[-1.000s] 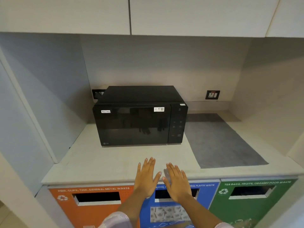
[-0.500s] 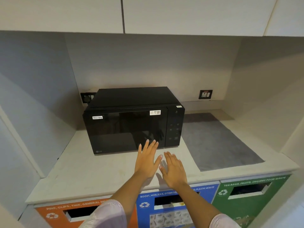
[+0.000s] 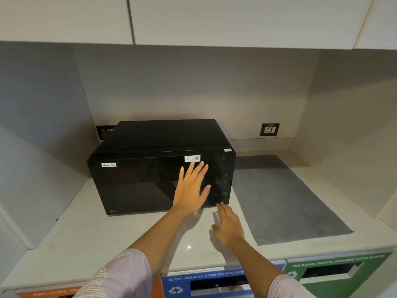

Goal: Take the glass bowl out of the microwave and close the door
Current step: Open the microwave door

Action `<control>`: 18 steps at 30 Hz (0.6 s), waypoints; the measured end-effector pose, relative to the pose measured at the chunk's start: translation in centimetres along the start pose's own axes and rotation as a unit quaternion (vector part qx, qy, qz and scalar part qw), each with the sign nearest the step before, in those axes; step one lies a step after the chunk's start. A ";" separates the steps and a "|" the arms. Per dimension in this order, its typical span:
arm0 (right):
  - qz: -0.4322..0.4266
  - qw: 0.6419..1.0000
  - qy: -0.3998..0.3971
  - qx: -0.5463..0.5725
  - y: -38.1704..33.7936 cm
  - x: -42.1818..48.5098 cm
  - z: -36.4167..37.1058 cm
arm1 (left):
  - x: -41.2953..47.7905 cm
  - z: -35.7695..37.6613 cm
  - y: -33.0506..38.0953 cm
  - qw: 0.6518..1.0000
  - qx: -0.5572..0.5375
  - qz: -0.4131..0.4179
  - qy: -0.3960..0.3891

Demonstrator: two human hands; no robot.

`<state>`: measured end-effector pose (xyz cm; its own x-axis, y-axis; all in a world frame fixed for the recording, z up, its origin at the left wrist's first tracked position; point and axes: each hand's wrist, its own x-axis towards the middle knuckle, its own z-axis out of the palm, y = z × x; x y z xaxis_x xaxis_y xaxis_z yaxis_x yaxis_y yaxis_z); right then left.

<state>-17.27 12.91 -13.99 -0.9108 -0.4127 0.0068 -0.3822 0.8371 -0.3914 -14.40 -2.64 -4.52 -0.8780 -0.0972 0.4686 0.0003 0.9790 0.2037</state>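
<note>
A black microwave stands on the pale counter with its dark glass door shut. The glass bowl is not visible; the door hides the inside. My left hand is open, fingers spread, in front of the right part of the door, close to the control panel. Whether it touches the door I cannot tell. My right hand hovers open and empty over the counter, just below the microwave's front right corner.
A grey mat lies on the counter to the right of the microwave. A wall socket sits behind it. White cabinets hang overhead. Blue and green waste bin fronts run below the counter edge.
Both hands have moved forward from the counter's front edge toward the microwave. The left hand rose to the door; the view has come closer.
</note>
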 end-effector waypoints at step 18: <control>0.196 0.854 -0.192 0.442 -0.7 7.7 0.8 | 7.4 1.0 -0.2 0.999 0.033 -0.035 0.009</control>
<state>-23.94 8.84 -14.42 -0.7583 -0.3924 -0.5205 0.3622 0.4103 -0.8370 -21.36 -3.40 -1.92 -0.8657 -0.1677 0.4717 -0.0921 0.9795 0.1792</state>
